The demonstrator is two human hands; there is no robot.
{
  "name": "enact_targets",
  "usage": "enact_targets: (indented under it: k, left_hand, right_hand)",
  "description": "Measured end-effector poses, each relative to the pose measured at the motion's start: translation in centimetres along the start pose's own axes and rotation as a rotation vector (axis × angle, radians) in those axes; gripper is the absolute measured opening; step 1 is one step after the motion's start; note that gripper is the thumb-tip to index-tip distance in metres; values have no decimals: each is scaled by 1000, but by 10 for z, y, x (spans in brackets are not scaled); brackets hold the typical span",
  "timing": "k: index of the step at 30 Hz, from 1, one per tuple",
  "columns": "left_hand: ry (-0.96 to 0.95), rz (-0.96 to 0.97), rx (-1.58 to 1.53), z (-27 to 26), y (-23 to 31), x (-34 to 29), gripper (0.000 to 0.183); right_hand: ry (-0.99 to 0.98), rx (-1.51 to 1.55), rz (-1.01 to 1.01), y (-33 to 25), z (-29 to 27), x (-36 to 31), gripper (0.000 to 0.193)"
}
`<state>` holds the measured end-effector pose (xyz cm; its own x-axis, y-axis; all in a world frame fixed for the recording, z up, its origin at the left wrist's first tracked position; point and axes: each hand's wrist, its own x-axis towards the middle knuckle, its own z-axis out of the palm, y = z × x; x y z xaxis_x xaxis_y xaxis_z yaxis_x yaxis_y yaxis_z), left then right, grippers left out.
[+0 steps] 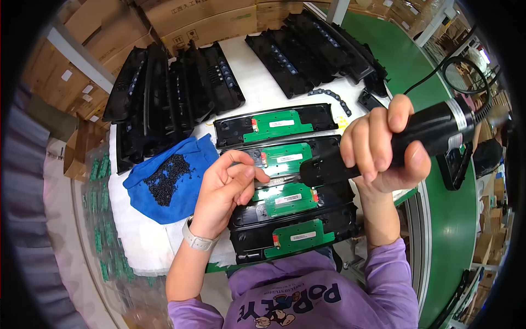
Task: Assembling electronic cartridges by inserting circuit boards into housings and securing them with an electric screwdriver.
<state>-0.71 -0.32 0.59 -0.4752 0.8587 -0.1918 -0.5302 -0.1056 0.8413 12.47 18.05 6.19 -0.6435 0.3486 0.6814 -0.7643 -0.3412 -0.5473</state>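
My right hand (pixel 378 145) is wrapped round a black electric screwdriver (pixel 438 129), which lies nearly level and points left. Its thin metal bit (pixel 286 179) reaches the fingertips of my left hand (pixel 230 183). Those fingers are curled together in a pinch; whatever they hold, if anything, is too small to make out. Beneath both hands, several black plastic housings lie in a column, each with a green circuit board inside, among them a far board (pixel 276 124), a middle board (pixel 287 200) and a near board (pixel 298 238).
Left of the housings, a blue cloth (pixel 189 205) carries a pile of small black screws (pixel 167 183). More black housings stand at the back left (pixel 164 88) and back right (pixel 296 60) on the white-covered table (pixel 137 236). A dark beaded strip (pixel 334 98) lies between. The screwdriver's cable (pixel 466 59) loops at right.
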Motion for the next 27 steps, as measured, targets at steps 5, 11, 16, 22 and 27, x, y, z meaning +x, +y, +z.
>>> enact_targets:
  k: [5, 11, 16, 22, 27]
  left_hand:
    - [-123, -103, 97, 0, -4, -3, 5]
    - [-117, -129, 125, 3, -14, -5, 10]
    - [-114, -146, 275, 3, -11, -4, 9]
    - [-159, -212, 242, 6, -12, -5, 9]
    - [-70, -95, 284, 11, -13, -6, 12]
  right_hand:
    - [33, 94, -56, 5, -3, 2, 31]
    - [69, 115, -46, 13, -2, -4, 32]
    - [53, 118, -12, 14, -1, -7, 33]
    - [25, 109, 28, 14, 1, -9, 34]
    - [67, 85, 57, 6, -9, -7, 33]
